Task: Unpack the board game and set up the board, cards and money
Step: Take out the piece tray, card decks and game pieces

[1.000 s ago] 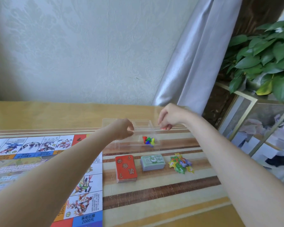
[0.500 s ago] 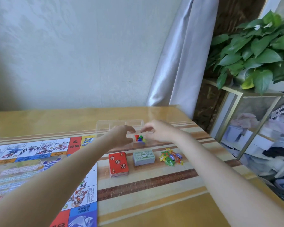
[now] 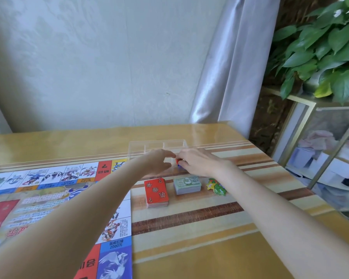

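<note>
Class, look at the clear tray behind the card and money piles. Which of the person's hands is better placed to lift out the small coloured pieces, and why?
Right. The right hand already has its fingertips on the coloured pieces in the clear tray; the left hand lies beside them, seemingly steadying the tray.

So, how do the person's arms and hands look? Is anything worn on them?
Both arms are bare from the bottom edge of the picture to the hands: no sleeves show. The left hand and the right hand carry no gloves. No watch, bracelet or ring shows on either wrist or on the fingers in view.
</note>
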The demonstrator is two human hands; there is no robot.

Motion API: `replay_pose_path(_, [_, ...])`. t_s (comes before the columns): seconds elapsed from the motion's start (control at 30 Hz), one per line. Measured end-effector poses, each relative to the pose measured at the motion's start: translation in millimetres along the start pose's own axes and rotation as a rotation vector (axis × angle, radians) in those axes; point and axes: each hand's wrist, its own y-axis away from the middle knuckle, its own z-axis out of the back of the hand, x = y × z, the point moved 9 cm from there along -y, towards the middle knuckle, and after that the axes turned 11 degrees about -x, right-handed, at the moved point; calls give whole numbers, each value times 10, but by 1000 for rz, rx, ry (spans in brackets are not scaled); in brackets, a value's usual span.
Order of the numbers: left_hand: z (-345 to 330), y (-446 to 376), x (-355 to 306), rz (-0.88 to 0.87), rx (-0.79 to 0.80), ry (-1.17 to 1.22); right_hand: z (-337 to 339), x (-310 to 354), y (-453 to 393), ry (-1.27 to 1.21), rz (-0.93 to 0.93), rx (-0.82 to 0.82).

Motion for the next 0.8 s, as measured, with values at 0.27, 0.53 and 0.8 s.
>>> replay_pose_path(0.27, [-14, -27, 32, 4, 10, -3, -128, -58, -25, -206, -88, 36])
replay_pose_path(0.53, [-19, -31, 39, -22, 1, 14, -192, -104, -115, -288, -103, -19])
replay_pose_path(0.8, [-29, -5, 93, -9, 2, 73, -178, -162, -150, -370, -156, -68])
